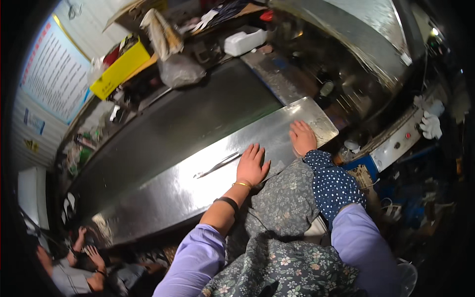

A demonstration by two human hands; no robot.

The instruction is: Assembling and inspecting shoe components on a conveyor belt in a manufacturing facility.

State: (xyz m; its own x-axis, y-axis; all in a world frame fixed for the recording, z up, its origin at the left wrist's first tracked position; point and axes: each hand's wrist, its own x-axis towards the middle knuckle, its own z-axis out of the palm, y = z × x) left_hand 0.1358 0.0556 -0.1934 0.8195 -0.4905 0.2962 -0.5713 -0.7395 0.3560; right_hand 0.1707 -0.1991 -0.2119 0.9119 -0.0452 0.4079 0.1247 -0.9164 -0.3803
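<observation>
My left hand lies flat on a long shiny metal worktop, its fingers a little spread and nothing in it. Just left of it rests a slim pen-like tool, dark at one end and pale at the other, apart from the fingers. Farther right, my right hand is laid palm down on the metal close to the raised corner of the worktop, also holding nothing. A dotted dark blue sleeve cover wraps my right forearm.
Behind the worktop runs a dark conveyor belt. A yellow bin, a plastic bag and a white container stand beyond. To the right are a control panel and white gloves. Another person sits at lower left.
</observation>
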